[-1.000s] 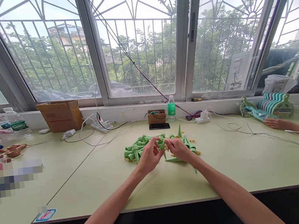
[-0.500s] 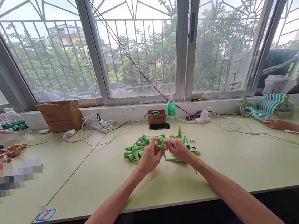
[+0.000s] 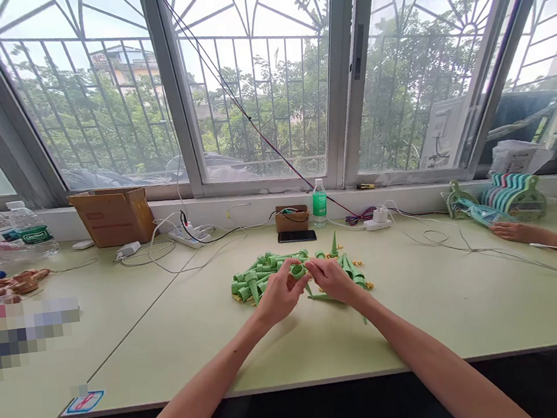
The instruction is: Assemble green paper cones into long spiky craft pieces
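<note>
My left hand (image 3: 282,290) is closed around a green plastic spike (image 3: 298,271), its round open mouth turned up and its tapered end pointing down below the fingers. Close against that rim, the thumb and fingers of my right hand (image 3: 331,278) are pinched together; what lies between them is hidden. A pile of similar green spikes (image 3: 260,275) spreads behind and left of my left hand. More spikes (image 3: 348,267) lie to the right behind my right hand, one standing point up. Small yellow pieces (image 3: 358,263) are scattered among them.
Behind the pile lie a black phone (image 3: 296,236), a small cardboard box (image 3: 292,218) and a water bottle (image 3: 319,203). Cables and a power strip (image 3: 191,236) run along the back. At right, another person's hand (image 3: 510,231) rests near green hangers (image 3: 513,197).
The green spike in my left hand has shifted slightly left and down. My right hand's fingertips have stayed close to its rim, with only small movement.
</note>
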A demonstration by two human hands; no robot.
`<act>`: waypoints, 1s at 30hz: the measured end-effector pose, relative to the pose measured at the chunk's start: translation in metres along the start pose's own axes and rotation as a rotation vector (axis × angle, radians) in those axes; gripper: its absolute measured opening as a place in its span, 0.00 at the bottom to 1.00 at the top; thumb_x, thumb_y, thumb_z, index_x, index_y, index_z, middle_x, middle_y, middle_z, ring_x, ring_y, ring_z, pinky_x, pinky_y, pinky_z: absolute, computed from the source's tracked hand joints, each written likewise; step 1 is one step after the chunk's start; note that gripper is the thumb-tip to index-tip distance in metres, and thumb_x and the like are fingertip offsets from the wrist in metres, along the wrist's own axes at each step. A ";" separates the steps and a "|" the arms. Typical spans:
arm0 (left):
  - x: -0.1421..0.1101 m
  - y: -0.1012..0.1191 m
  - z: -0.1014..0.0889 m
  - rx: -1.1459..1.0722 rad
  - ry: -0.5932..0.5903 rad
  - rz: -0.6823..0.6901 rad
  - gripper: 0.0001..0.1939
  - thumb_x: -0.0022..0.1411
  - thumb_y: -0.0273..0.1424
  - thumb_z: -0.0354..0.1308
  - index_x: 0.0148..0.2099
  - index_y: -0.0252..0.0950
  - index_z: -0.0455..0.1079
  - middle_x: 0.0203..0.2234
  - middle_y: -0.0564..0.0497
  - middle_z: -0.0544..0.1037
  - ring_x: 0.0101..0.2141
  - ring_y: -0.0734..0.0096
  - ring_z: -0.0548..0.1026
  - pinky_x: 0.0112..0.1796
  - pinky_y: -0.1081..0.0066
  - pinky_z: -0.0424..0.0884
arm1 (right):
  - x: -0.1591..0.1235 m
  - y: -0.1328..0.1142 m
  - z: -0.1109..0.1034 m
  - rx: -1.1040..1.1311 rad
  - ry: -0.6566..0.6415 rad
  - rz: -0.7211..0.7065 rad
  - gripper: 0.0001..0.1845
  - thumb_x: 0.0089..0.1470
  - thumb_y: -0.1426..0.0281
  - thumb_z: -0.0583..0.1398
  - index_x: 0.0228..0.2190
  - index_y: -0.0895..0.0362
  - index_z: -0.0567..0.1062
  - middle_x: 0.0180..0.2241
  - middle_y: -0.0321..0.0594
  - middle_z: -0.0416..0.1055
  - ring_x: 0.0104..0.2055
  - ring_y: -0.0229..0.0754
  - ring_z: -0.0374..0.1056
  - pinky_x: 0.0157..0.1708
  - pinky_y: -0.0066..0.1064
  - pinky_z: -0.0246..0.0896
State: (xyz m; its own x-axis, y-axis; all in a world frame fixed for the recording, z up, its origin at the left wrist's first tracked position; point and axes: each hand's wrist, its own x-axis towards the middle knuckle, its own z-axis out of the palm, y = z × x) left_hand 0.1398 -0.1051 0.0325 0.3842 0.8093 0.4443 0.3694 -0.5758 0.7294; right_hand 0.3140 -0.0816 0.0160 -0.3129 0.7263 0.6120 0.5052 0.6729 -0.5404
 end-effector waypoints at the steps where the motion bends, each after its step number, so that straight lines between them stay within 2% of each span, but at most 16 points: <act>1: 0.000 0.000 0.000 0.002 -0.001 0.002 0.17 0.62 0.43 0.54 0.48 0.38 0.60 0.20 0.56 0.74 0.19 0.71 0.71 0.24 0.74 0.65 | 0.000 0.000 0.000 0.003 -0.001 0.002 0.23 0.66 0.60 0.46 0.20 0.55 0.58 0.16 0.31 0.56 0.21 0.35 0.52 0.25 0.28 0.46; 19: 0.000 -0.002 -0.001 0.028 0.056 0.009 0.18 0.63 0.44 0.52 0.49 0.39 0.62 0.21 0.56 0.75 0.21 0.70 0.73 0.27 0.72 0.67 | -0.001 -0.003 -0.002 0.075 -0.009 0.007 0.20 0.65 0.61 0.48 0.22 0.54 0.61 0.16 0.31 0.59 0.19 0.35 0.55 0.23 0.27 0.49; 30: 0.001 -0.001 0.000 -0.122 0.073 -0.037 0.16 0.66 0.46 0.46 0.45 0.39 0.57 0.22 0.55 0.75 0.19 0.73 0.70 0.23 0.75 0.65 | -0.001 -0.007 -0.004 0.063 0.035 0.001 0.20 0.64 0.60 0.49 0.22 0.55 0.61 0.17 0.31 0.57 0.21 0.34 0.51 0.23 0.26 0.49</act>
State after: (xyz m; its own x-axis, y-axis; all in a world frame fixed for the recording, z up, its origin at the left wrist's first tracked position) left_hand 0.1398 -0.1031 0.0321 0.3079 0.8386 0.4494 0.2751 -0.5306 0.8018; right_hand 0.3141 -0.0876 0.0209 -0.2831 0.7224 0.6308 0.4539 0.6803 -0.5754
